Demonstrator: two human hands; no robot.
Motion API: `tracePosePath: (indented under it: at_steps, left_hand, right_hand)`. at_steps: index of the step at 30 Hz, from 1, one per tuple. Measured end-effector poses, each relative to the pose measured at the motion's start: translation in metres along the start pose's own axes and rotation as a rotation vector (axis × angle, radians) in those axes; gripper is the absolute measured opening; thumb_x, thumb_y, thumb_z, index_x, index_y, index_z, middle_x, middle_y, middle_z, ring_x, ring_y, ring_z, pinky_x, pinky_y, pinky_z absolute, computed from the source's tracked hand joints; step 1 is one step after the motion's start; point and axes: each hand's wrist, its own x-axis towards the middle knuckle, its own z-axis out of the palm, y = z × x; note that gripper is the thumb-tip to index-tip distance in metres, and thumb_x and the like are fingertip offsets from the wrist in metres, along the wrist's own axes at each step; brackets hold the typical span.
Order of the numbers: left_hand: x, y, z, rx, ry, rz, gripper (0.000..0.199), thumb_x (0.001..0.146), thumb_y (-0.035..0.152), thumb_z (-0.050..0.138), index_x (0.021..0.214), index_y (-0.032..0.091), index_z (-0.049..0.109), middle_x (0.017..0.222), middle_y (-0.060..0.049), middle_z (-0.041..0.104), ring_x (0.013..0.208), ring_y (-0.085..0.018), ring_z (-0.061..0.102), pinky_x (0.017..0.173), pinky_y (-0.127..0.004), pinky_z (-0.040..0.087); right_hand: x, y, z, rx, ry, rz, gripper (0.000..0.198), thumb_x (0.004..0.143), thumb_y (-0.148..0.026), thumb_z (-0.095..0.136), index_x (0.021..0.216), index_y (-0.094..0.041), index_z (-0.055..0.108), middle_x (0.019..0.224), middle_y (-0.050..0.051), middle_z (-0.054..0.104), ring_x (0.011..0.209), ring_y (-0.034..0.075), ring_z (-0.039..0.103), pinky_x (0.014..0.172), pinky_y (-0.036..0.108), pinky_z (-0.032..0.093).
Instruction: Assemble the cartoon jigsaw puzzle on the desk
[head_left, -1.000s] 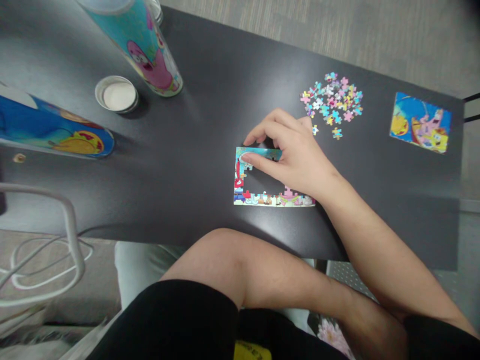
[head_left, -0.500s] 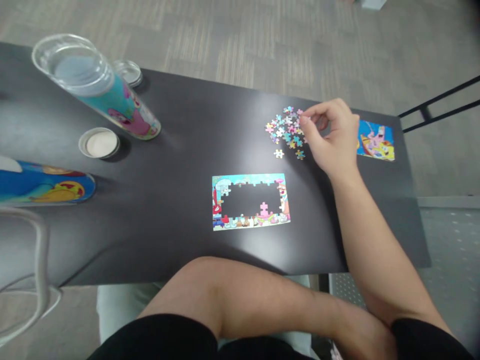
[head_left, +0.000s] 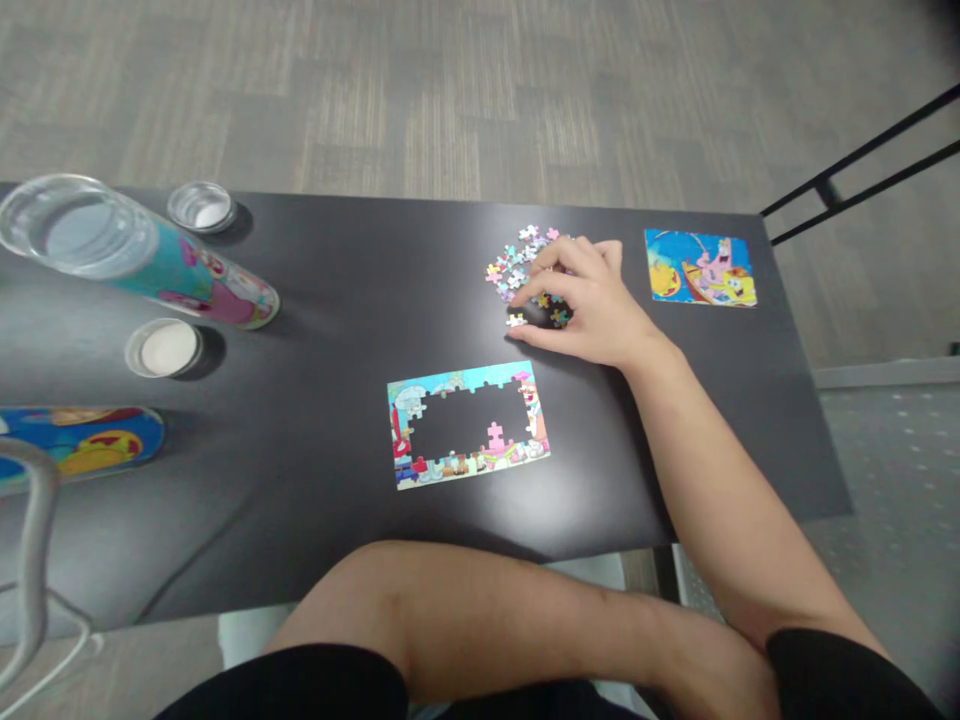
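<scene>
My right hand [head_left: 589, 295] reaches over the near right side of a heap of loose jigsaw pieces [head_left: 511, 262]. Its thumb and index finger are spread around a single pale jigsaw piece [head_left: 516, 320] lying on the table; whether they touch it I cannot tell. Some of the heap is hidden under the hand. Nearer to me lies a partly assembled jigsaw puzzle [head_left: 469, 378], a cartoon border around a bare middle, with a pink piece standing up from its lower edge. My left forearm crosses in front of me along the table's near edge, and its hand is out of sight.
A finished blue cartoon picture [head_left: 701, 268] lies at the far right. On the left are an open clear tube [head_left: 202, 285] with cartoon print, two round lids [head_left: 165, 348], a blue tube [head_left: 82, 440] and a white cable [head_left: 37, 560]. The dark table [head_left: 315, 440] ends before carpet.
My right hand has moved left and nearer from the heap's right side to the loose piece at its near edge, and its fingers have spread. The head view has shifted.
</scene>
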Motion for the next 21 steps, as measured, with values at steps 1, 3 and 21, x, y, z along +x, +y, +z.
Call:
tracePosePath:
  at_steps: [1, 3, 21]
  left_hand:
    - [0.0, 0.002, 0.001, -0.024, -0.007, 0.02, 0.036, 0.072, 0.049, 0.074, 0.098, 0.045, 0.099, 0.1, -0.022, 0.083, 0.119, -0.05, 0.082, 0.071, -0.058, 0.038]
    - [0.0, 0.006, 0.003, -0.08, -0.025, 0.077, 0.036, 0.074, 0.046, 0.074, 0.1, 0.044, 0.1, 0.102, -0.022, 0.085, 0.122, -0.051, 0.082, 0.072, -0.059, 0.04]
    - [0.007, -0.003, 0.022, -0.544, -0.24, 1.143, 0.064, 0.083, -0.001, 0.066, 0.039, 0.04, 0.044, 0.106, -0.007, 0.09, 0.13, -0.024, 0.084, 0.109, -0.042, 0.06]
  right_hand:
    - [-0.001, 0.002, -0.001, 0.003, 0.004, 0.009, 0.03, 0.11, -0.06, 0.096, 0.128, -0.037, 0.092, 0.148, 0.01, 0.084, 0.142, 0.045, 0.074, 0.129, 0.065, 0.043]
    - [-0.003, 0.008, -0.001, 0.014, 0.049, 0.044, 0.028, 0.115, -0.058, 0.087, 0.131, -0.035, 0.091, 0.146, 0.011, 0.085, 0.141, 0.044, 0.075, 0.129, 0.066, 0.044]
    - [-0.01, 0.03, 0.008, -0.067, 0.218, 0.244, 0.04, 0.132, -0.049, 0.059, 0.162, -0.039, 0.083, 0.174, 0.013, 0.082, 0.161, 0.043, 0.074, 0.134, 0.067, 0.048]
